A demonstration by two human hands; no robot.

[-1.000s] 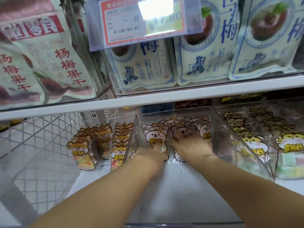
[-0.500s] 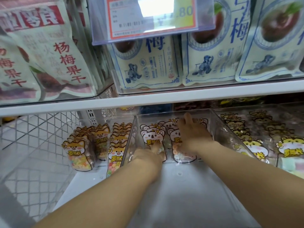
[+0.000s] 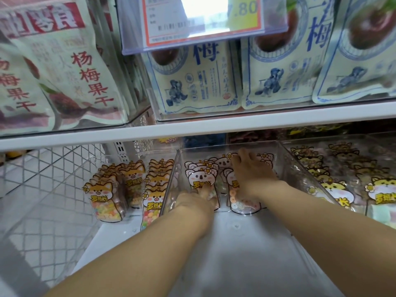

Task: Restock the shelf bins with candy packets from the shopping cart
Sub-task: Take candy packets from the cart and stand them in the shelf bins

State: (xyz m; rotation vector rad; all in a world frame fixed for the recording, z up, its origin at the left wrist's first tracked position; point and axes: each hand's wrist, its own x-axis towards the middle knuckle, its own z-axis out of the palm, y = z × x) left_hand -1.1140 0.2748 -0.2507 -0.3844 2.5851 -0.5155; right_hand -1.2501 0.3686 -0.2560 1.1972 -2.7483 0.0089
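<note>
A clear middle bin (image 3: pixel 299 174) on the lower shelf holds two rows of koala candy packets standing upright at its back. My left hand (image 3: pixel 196 200) is low in the bin, with fingertips touching the bottom of the front packet of the left row (image 3: pixel 200 179). My right hand (image 3: pixel 254 171) lies flat over the tops of the right row, fingers stretched toward the back. That row's front packet (image 3: pixel 242 203) shows ring-shaped candy below my wrist. Neither hand holds a packet.
A bin of shiba packets (image 3: pixel 100 196) stands to the left and a bin of tiger packets (image 3: pixel 336 189) to the right. The upper shelf edge (image 3: pixel 192 129) and a hanging price tag (image 3: pixel 203 18) sit close overhead. White wire mesh (image 3: pixel 42 168) is at far left.
My right hand rose from the front of the right koala row and reached over its tops toward the back. My left hand stayed at the left row's front packet.
</note>
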